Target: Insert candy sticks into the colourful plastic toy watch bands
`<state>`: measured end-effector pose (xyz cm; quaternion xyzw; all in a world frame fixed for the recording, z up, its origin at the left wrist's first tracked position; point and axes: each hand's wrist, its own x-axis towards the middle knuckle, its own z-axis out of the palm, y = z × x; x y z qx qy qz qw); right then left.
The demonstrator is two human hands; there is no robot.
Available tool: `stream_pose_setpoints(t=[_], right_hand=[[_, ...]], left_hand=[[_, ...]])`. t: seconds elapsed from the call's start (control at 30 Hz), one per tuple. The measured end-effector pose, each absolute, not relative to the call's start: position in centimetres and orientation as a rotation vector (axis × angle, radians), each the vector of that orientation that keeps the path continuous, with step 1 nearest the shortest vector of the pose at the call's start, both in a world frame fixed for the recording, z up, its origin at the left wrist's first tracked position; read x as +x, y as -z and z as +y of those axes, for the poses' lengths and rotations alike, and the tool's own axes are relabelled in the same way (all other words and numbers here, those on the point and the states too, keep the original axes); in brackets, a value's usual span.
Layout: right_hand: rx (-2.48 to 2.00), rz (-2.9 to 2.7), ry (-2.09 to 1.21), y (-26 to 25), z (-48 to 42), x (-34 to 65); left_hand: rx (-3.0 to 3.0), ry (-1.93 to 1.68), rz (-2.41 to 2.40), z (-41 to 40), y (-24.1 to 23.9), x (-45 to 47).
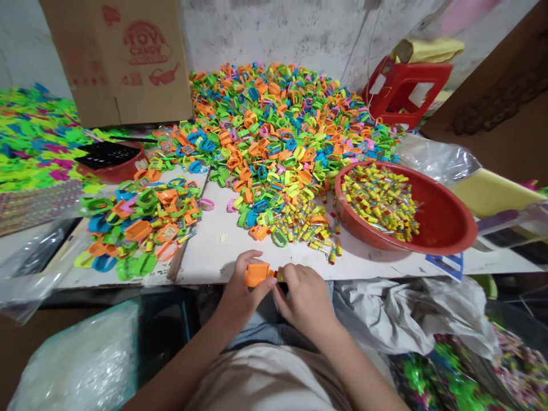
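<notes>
Close to the table's front edge, my left hand (238, 290) is closed around an orange toy watch (257, 275). My right hand (307, 294) pinches a small yellow candy tube (280, 274) against the watch's right side; fingers partly cover the tube. Whether the tube is inside the watch I cannot tell. Just beyond my hands lies a loose heap of yellow-and-red candy tubes (302, 221). A large pile of colourful toy watches (274, 123) rises behind it toward the wall. To the left is a smaller group of watches (143, 228), some with tubes among them.
A red basin (445, 222) partly filled with candy tubes stands on the right. Behind it is a red stool (411, 85). A cardboard box (117, 57) stands at the back left, near a red bowl (115, 171) with black pieces. Clear plastic bags (81, 359) lie lower left.
</notes>
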<state>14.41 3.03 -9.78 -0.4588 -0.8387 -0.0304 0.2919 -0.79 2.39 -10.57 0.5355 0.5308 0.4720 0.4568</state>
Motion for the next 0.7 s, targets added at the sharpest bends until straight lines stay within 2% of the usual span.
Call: stream_pose_setpoints(t=[0.17,0.53,0.7], right_hand=[[-1.177,-2.383,0.022,11.6,2.9,14.7],[-1.269,-2.489,-0.269,14.3,3.8,11.5],[-1.316,-2.332,-0.228,14.3,6.7,13.0]], left_hand=[[1.209,-0.955,1.306,2.4,12.0,-1.4],[1.118,-0.871,1.441,3.2,14.3,-5.1],[1.627,-1.112,1.959,5.3,15.3,-10.1]])
